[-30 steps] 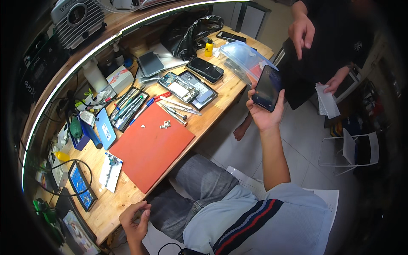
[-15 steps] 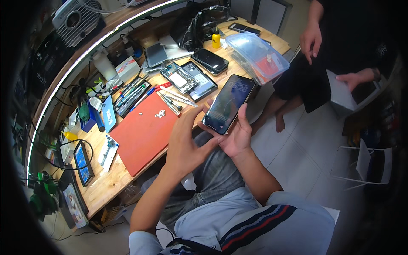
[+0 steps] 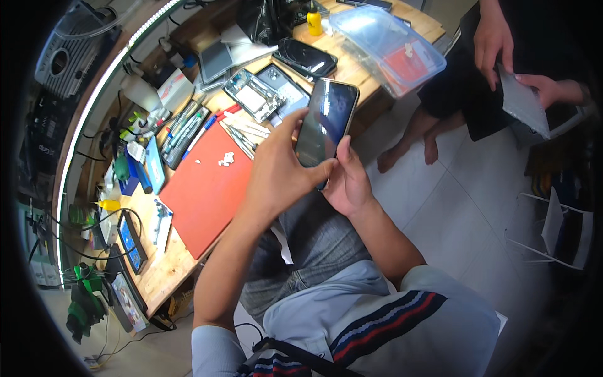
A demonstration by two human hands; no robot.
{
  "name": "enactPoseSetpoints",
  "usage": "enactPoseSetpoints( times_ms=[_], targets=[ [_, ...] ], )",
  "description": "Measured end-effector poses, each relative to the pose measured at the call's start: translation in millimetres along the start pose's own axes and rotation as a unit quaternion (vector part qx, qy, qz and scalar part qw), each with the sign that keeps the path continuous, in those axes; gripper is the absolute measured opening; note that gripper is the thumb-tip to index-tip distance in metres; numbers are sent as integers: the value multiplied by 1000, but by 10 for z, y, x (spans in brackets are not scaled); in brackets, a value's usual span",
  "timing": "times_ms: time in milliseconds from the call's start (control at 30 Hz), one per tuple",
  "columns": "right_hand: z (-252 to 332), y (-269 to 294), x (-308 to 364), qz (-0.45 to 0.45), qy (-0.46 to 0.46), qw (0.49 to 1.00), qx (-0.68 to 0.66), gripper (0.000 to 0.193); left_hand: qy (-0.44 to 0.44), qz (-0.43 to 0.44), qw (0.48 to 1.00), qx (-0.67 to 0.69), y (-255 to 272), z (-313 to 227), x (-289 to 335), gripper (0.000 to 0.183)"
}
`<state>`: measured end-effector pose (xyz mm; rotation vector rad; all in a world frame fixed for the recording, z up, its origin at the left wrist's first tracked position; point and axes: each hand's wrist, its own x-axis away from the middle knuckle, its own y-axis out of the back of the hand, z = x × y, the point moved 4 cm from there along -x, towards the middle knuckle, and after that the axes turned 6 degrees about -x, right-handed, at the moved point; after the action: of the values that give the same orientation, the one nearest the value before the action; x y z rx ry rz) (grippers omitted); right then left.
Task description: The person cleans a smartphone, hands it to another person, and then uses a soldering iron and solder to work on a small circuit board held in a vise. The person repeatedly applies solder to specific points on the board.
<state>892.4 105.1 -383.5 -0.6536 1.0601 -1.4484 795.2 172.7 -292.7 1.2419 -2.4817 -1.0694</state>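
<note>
A smartphone [image 3: 328, 119] with a glossy dark screen is held up in front of me, just off the table's near edge. My left hand [image 3: 279, 163] grips its left side, thumb across the lower end and fingers along the edge. From below and the right, my right hand [image 3: 350, 182] supports it, with the thumb against the right edge. Beneath my left forearm lies an orange-red work mat [image 3: 204, 185] with small white pieces [image 3: 226, 159] on it. Behind my left hand are an opened phone [image 3: 254, 94] with its insides showing and some thin tools [image 3: 245, 133].
A clear plastic box [image 3: 389, 47] stands at the table's far right, near a yellow bottle [image 3: 314, 22] and a dark phone [image 3: 306, 58]. Pens fill a tray [image 3: 183, 135] at the left. Across from me, another person's hands hold a flat silvery packet [image 3: 522, 103].
My left hand has closed onto the phone's left side. The lit lock screen now looks dark with reflections. The other person has brought both hands to the packet. My view has shifted.
</note>
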Motion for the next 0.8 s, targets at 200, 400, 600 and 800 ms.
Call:
enactPoseSetpoints(
  times_ms=[200, 400, 600, 800],
  targets=[
    [82, 91, -135, -31, -78, 995, -59, 71, 94, 46, 969, 224, 178, 153, -135, 66],
    [291, 103, -164, 37, -81, 996, -20, 72, 176, 103, 907, 370, 236, 387, -250, 58],
    [258, 170, -140, 5, -87, 996, -29, 81, 152, 96, 899, 399, 190, 419, -223, 59],
    [287, 63, -179, -15, -78, 997, -10, 72, 157, 94, 905, 385, 229, 273, -266, 58]
  ],
)
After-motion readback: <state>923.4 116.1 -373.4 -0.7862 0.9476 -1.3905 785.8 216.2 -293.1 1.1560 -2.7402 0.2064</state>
